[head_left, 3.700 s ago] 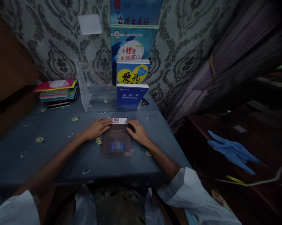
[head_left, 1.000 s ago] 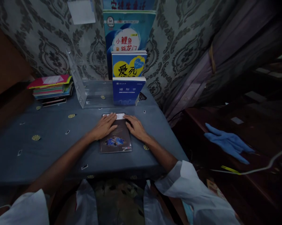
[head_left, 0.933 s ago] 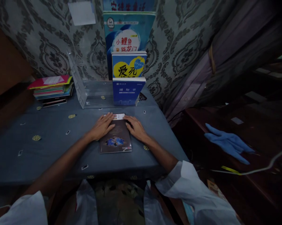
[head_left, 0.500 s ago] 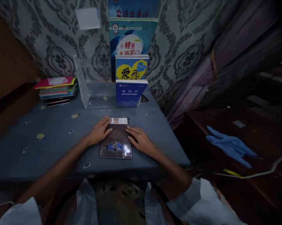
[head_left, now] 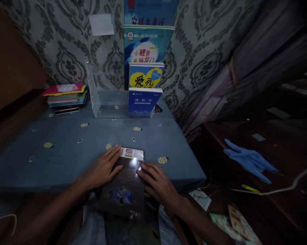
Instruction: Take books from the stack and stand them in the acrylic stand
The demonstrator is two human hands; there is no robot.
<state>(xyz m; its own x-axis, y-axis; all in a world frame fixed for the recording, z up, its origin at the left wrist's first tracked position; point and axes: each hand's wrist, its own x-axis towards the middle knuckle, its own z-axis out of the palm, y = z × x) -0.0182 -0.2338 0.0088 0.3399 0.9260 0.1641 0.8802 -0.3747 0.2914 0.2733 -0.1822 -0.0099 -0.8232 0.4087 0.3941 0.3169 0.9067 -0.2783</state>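
Observation:
A dark brown book (head_left: 122, 180) with a white label at its far end and a blue picture lower down lies between my hands. Its near part juts past the table's front edge toward my lap. My left hand (head_left: 106, 167) grips the left side, fingers pointing up to the label and thumb over the cover. On the opposite side, my right hand (head_left: 159, 183) holds the edge, with fingertips resting on the cover. The undersides of both hands are hidden.
Several books, the front one blue (head_left: 144, 102), stand in a clear tiered rack (head_left: 93, 92). A stack of booklets (head_left: 66, 97) lies at the back left. Blue gloves (head_left: 250, 160) lie on a dark red surface to the right. Papers (head_left: 227, 221) lie low at right.
Both hands have drawn the book toward my body, so it now extends beyond the table's front edge. The view has shifted slightly.

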